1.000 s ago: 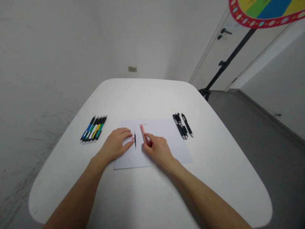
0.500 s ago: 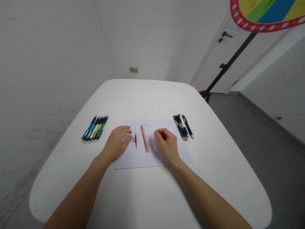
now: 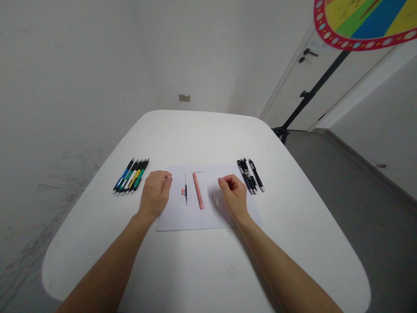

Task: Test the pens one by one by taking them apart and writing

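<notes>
A pink pen barrel lies at a slant on a white sheet of paper. Left of it is a thin pen refill, clear at the top and dark below, with a small pink piece beside it. My left hand rests over the sheet's left edge, its fingers curled and thumb pressed to the index finger; nothing shows in it. Right of the barrel, my right hand is closed in a loose fist, thumb against the index finger, with nothing visible inside. Neither hand touches the pen parts.
Several pens with coloured barrels lie in a row on the left of the white table. Several black pens lie on the right, partly on the paper. Beyond the table's right side stands a colourful wheel on a black stand.
My left hand has drawn back leftward from the refill and the small pink piece, and its fingers have closed. My right hand has shifted slightly right, still closed. The pen parts lie as before.
</notes>
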`<action>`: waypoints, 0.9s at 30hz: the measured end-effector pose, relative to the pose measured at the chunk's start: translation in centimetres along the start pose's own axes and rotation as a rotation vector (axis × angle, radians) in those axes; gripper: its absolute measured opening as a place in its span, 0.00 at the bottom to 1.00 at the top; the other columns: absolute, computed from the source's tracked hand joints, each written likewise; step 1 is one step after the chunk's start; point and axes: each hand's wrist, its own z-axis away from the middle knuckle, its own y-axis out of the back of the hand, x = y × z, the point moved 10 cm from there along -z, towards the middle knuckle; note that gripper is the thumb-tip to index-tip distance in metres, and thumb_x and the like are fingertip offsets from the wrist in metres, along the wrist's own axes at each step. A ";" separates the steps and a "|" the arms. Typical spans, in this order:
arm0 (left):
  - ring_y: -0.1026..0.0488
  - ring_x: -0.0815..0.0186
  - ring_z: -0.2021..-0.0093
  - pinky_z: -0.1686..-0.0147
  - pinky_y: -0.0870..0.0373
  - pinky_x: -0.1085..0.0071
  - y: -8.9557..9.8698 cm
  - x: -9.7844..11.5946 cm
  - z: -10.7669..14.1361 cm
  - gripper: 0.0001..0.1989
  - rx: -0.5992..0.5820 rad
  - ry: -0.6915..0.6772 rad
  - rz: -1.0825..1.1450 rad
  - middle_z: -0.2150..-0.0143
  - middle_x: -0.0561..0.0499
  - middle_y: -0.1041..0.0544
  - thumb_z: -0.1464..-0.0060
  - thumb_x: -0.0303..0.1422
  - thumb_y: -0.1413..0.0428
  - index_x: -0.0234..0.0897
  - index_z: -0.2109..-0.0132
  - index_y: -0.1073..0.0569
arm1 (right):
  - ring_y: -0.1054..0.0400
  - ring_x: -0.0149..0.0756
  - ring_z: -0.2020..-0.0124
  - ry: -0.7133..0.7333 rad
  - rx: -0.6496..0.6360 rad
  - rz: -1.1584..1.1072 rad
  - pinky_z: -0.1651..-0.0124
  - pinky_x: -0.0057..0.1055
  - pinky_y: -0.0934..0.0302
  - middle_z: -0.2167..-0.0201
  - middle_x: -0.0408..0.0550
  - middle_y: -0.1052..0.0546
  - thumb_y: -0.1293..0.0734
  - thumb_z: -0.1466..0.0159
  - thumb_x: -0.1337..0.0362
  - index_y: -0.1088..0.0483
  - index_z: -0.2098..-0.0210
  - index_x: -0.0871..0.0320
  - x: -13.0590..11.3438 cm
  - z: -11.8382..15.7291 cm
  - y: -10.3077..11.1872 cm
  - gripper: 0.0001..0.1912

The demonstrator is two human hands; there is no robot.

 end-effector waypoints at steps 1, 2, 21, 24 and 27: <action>0.29 0.58 0.59 0.56 0.33 0.60 0.0 0.1 0.0 0.12 -0.001 -0.003 -0.002 0.64 0.48 0.24 0.36 0.36 0.56 0.39 0.63 0.30 | 0.44 0.30 0.77 0.001 -0.003 -0.003 0.72 0.31 0.49 0.81 0.38 0.37 0.35 0.41 0.57 0.37 0.78 0.55 0.0 0.0 0.0 0.13; 0.29 0.58 0.59 0.56 0.33 0.60 0.0 0.1 0.0 0.12 -0.002 -0.005 -0.006 0.65 0.48 0.24 0.36 0.36 0.55 0.40 0.64 0.30 | 0.44 0.30 0.77 0.003 -0.006 -0.006 0.72 0.31 0.48 0.80 0.38 0.37 0.35 0.41 0.57 0.37 0.77 0.56 0.0 0.0 -0.1 0.13; 0.30 0.55 0.48 0.46 0.35 0.54 -3.2 1.5 0.8 0.10 -0.246 -0.147 -0.073 0.52 0.44 0.23 0.45 0.32 0.45 0.37 0.56 0.27 | 0.29 0.36 0.61 0.250 -0.411 0.195 0.58 0.36 0.34 0.56 0.49 0.25 0.33 0.42 0.71 0.32 0.53 0.55 -1.7 2.5 -5.1 0.17; 0.32 0.53 0.44 0.42 0.37 0.52 -4.0 1.7 1.2 0.16 -0.291 -0.197 -0.116 0.47 0.42 0.25 0.44 0.34 0.45 0.37 0.49 0.28 | 0.29 0.36 0.61 0.328 -0.469 0.317 0.54 0.39 0.36 0.56 0.50 0.25 0.33 0.42 0.72 0.32 0.52 0.56 -2.3 3.1 -5.9 0.18; 0.36 0.51 0.38 0.38 0.41 0.49 -4.8 1.6 1.7 0.21 -0.344 -0.213 -0.161 0.41 0.42 0.28 0.43 0.36 0.45 0.39 0.43 0.30 | 0.30 0.41 0.54 0.421 -0.519 0.440 0.49 0.42 0.38 0.53 0.53 0.26 0.32 0.41 0.71 0.30 0.52 0.57 -2.8 3.8 -6.6 0.17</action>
